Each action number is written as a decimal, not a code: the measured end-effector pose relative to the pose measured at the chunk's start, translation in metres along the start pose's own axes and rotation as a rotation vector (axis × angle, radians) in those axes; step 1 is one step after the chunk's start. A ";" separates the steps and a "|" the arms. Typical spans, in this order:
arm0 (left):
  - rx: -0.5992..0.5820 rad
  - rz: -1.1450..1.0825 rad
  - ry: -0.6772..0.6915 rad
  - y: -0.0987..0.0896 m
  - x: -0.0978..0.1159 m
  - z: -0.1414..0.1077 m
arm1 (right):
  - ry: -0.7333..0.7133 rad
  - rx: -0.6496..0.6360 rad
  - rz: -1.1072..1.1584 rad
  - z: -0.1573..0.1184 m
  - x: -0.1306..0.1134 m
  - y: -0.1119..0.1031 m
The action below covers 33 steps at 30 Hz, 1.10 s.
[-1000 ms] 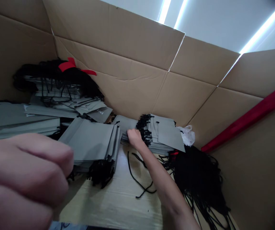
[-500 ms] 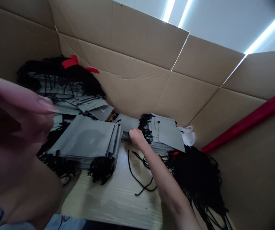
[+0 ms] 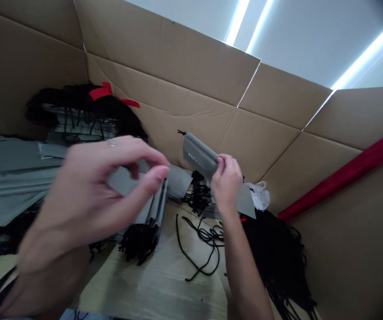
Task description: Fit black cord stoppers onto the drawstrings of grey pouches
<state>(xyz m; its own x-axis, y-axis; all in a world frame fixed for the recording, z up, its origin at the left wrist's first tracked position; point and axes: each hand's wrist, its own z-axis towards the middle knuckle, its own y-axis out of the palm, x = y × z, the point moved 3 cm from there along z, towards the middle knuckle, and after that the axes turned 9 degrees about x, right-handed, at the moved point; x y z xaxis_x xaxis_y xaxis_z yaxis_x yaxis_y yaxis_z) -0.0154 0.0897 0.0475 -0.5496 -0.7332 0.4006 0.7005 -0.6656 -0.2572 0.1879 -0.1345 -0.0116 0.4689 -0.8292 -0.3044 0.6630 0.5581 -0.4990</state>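
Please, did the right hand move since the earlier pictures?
Yes, upward: the right hand lifted a grey fabric pouch and now sits higher against the brown cardboard box wall.

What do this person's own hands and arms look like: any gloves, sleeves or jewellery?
The left hand and right hand are both bare, without gloves. The right forearm shows no sleeve, watch or band. A thin silver-coloured ring sits on one finger of the left hand. No nail polish shows.
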 end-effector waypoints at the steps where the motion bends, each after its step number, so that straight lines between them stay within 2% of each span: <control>1: -0.029 0.047 0.125 0.010 0.006 0.002 | -0.023 0.046 0.047 0.001 -0.001 -0.026; 3: -0.073 0.112 0.280 0.033 0.015 0.001 | -0.088 0.107 0.161 -0.002 -0.004 -0.077; 4: -0.090 0.122 0.305 0.043 0.018 -0.002 | -0.141 0.093 0.319 -0.006 -0.007 -0.100; 5: -0.103 0.106 0.319 0.053 0.020 -0.005 | -0.177 0.013 0.441 -0.012 -0.010 -0.117; 6: -0.139 0.070 0.295 0.061 0.022 -0.009 | -0.210 -0.092 0.503 -0.018 -0.012 -0.129; 8: -0.301 -0.081 0.155 0.072 0.024 -0.016 | -0.224 -0.184 0.571 -0.030 -0.015 -0.145; 10: -0.519 -0.250 -0.052 0.078 0.024 -0.020 | -0.171 -0.217 0.632 -0.037 -0.016 -0.147; 12: -0.627 -0.336 -0.204 0.076 0.024 -0.020 | -0.102 -0.205 0.703 -0.040 -0.016 -0.142; 17: -0.555 -0.314 -0.269 0.070 0.021 -0.010 | -0.093 -0.161 0.794 -0.039 -0.023 -0.129; 19: -0.507 -0.427 -0.295 0.074 0.022 -0.012 | -0.089 -0.163 0.844 -0.039 -0.027 -0.126; 22: -0.398 -0.679 -0.362 0.082 0.023 -0.015 | 0.003 -0.137 1.007 -0.040 -0.028 -0.122; 24: -0.365 -0.778 -0.391 0.086 0.024 -0.016 | 0.056 -0.096 1.057 -0.041 -0.026 -0.121; 29: -0.346 -0.903 -0.422 0.090 0.025 -0.015 | 0.000 -0.076 0.889 -0.043 -0.022 -0.125; 33: -0.265 -0.880 -0.407 0.089 0.024 -0.013 | -0.074 -0.062 0.871 -0.046 -0.023 -0.130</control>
<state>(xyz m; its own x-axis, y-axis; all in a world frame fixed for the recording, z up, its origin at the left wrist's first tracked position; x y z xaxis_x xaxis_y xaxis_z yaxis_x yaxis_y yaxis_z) 0.0274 0.0109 0.0227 -0.5910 0.1049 0.7998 -0.0308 -0.9937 0.1076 0.0641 -0.1892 0.0233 0.8317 -0.1038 -0.5454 0.0198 0.9873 -0.1577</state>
